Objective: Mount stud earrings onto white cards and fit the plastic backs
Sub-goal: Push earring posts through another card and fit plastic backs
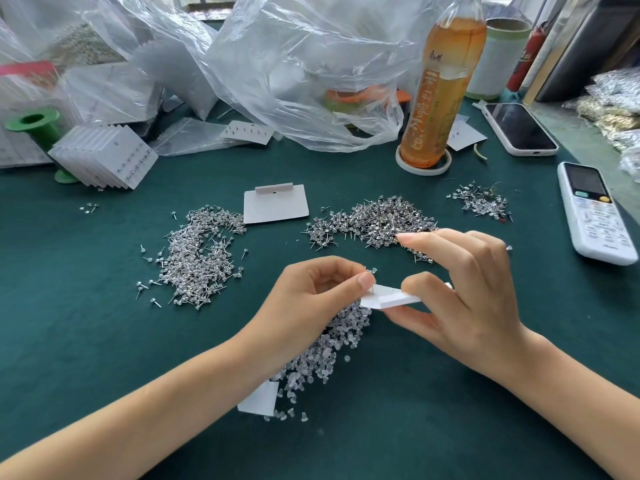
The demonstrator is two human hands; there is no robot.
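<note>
My right hand pinches a small white card between thumb and curled finger, held edge-on above the green table. My left hand pinches a stud earring at the card's left end, its post against the card. Clear plastic backs lie heaped under my left wrist. Two piles of stud earrings lie beyond, one at the left and one behind my right hand. A blank white card lies between them. A fanned stack of filled cards stands at the far left.
An orange drink bottle stands on a ring at the back. A phone and a white remote lie at the right. Crumpled clear plastic bags fill the back. A small earring pile sits near the remote. Another white card lies under the backs.
</note>
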